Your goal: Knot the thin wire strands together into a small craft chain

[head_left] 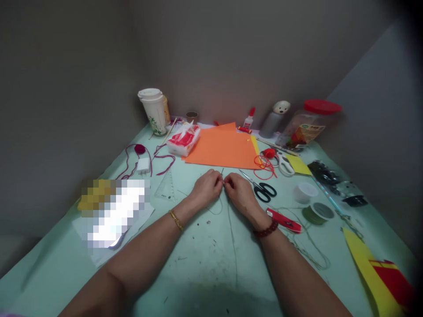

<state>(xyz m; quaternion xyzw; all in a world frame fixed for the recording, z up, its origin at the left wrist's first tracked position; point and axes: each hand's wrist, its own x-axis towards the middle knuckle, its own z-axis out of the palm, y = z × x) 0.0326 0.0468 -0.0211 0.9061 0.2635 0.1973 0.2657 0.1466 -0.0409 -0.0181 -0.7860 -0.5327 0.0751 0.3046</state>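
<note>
Over the middle of the table, my left hand (209,187) and my right hand (240,193) nearly meet, fingertips pinched together. Between them runs a thin dark green cord (232,233), one strand trailing down toward me and a loop lying below my left hand. A short dark tip sticks up above the fingers; what it belongs to is too small to tell. Black-handled scissors (264,192) lie just right of my right hand. Nearer my right wrist is a red utility knife (284,221). A clear triangle ruler (167,187) lies left of my left hand.
Orange paper (221,147) and a tissue pack (183,140) lie behind the hands. A lidded cup (153,114), glue bottle (249,119) and red-lidded jar (307,125) stand at the back. Right are white-handled scissors (284,164) and a green cord spool (317,214).
</note>
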